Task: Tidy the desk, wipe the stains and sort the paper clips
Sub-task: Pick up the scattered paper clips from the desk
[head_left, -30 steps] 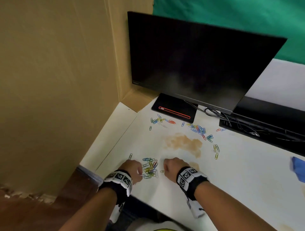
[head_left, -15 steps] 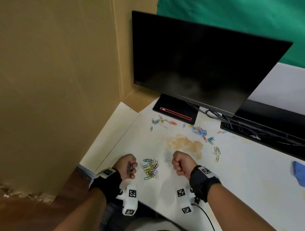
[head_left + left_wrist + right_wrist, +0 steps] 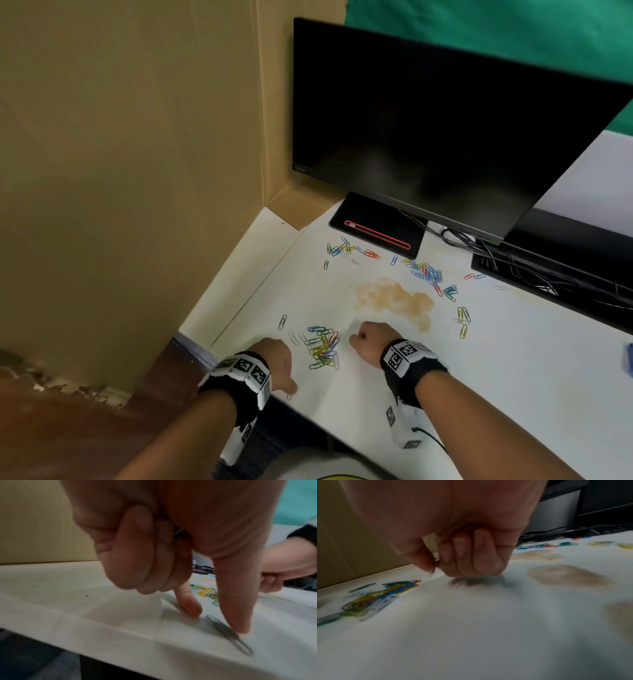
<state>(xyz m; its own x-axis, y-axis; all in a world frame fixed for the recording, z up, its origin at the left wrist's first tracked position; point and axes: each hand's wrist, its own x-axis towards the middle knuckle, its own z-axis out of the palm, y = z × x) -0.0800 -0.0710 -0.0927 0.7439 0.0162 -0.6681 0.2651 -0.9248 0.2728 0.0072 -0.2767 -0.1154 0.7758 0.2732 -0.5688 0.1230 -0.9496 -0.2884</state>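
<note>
1. Paper-clip pile (image 3: 323, 349), mixed colours, on white desk (image 3: 479, 377) near front edge, btwn both hands.
2. Left hand (image 3: 277, 363): thumb & index extended down to desk, a single grey clip (image 3: 229, 634) btwn tips; other fingers curled.
3. Right hand (image 3: 371, 344): fisted, thumb & forefinger pinching a thin wire item, prob. a clip.
4. Brown stain (image 3: 394, 299) beyond pile; more clips by monitor (image 3: 445, 120).

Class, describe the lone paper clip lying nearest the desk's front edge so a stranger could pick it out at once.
Start at the white desk and find its near edge by the left hand. Under that hand's thumb tip lies a single grey paper clip, close to the edge. Unlike the coloured clips in the pile between the hands, it lies alone and is plain grey.
</note>
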